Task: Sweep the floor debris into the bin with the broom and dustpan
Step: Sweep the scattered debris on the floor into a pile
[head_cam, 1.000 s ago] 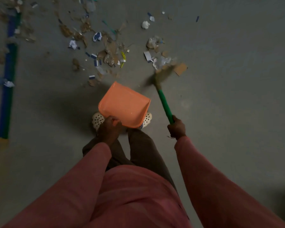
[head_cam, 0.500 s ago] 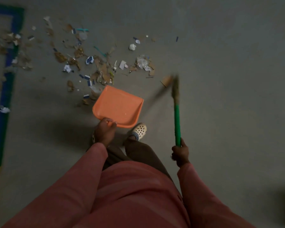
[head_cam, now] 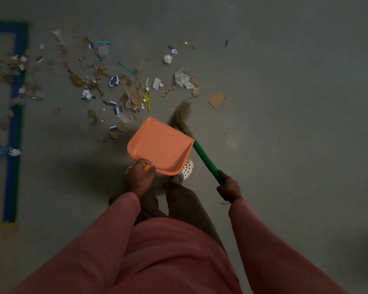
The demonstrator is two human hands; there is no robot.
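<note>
Plainly, the grey floor (head_cam: pixel 285 102) fills the head view, and one broad scatter of debris (head_cam: pixel 125 92) lies across its far left half: torn brown cardboard, white and blue paper scraps, too many to count. One blue tape outline (head_cam: pixel 15 124) runs down the left edge, with some scraps lying on it.

There is one orange dustpan (head_cam: pixel 160 145), just in front of the person's legs and hiding part of one pale perforated shoe (head_cam: pixel 187 168). Its open mouth points away and to the left, toward the near edge of the debris; whether its lip touches the floor cannot be told.

One broom (head_cam: pixel 204 158) lies on a diagonal, its green handle rising from lower right to blurred bristles just beyond the dustpan's far right corner.

Two hands show. The left hand (head_cam: pixel 140 177) grips the dustpan's near rim, fingers curled over it. The right hand (head_cam: pixel 229 188) is wrapped round the handle's end.

One flat cardboard piece (head_cam: pixel 216 99) lies apart, right of the bristles, and one crumpled white paper ball (head_cam: pixel 167 59) lies farther off.
</note>
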